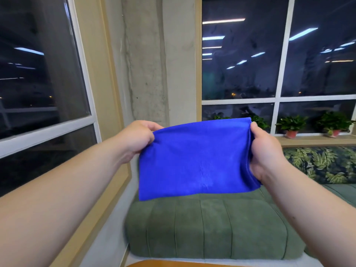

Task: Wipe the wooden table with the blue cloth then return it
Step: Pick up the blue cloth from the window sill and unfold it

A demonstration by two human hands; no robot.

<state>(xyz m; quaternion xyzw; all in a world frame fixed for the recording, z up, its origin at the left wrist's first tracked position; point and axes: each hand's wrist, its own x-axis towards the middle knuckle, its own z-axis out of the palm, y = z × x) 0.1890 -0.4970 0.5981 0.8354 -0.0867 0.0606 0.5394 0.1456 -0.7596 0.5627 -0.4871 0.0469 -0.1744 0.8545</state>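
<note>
Up in front of me, both my hands pinch the blue cloth (194,160) taut: left hand (137,138) closed on its upper left corner, right hand (264,151) bunching its right edge. It hangs above the green seat (208,228); the wooden table (183,264) edge peeks below.
</note>
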